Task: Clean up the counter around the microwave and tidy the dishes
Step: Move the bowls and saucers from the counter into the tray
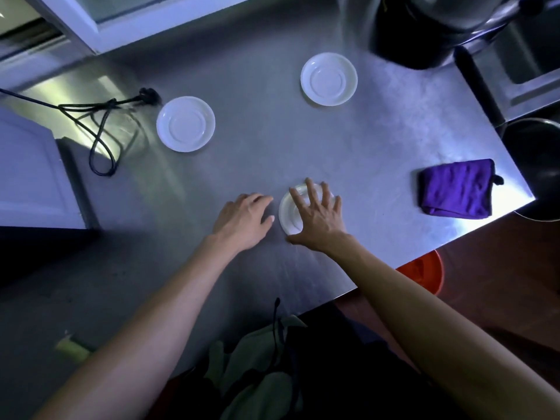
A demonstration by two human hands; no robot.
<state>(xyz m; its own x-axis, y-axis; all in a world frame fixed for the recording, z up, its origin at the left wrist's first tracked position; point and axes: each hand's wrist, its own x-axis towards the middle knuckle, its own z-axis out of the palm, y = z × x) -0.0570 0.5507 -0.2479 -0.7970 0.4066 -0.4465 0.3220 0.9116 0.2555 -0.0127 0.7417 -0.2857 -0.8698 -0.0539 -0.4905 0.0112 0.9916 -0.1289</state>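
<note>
Near the lower middle of the frame, on the steel counter (348, 140), the right hand (318, 218) lies spread over a white saucer (288, 213), fingers fanned across its top and far rim and the thumb down at its near edge on the counter; the fingers look only slightly bent, so this reads as pressing or covering more than a closed grasp, though whether the fingertips hook the far rim cannot be told. The left hand (242, 219) rests on the counter just left of that saucer, fingers loosely curled and holding nothing, its fingertips close to the rim but apart from it as far as can be seen. Two more saucers sit further off: one (185, 124) up and to the left, near a black power cord (103, 137), the other (328, 78) up and slightly to the right, below a dark pot (424, 31). For stacking, the left hand is nearer the left saucer and the right hand nearer the upper one. A folded purple cloth (456, 189) lies at the right edge, well apart from the saucers.
</note>
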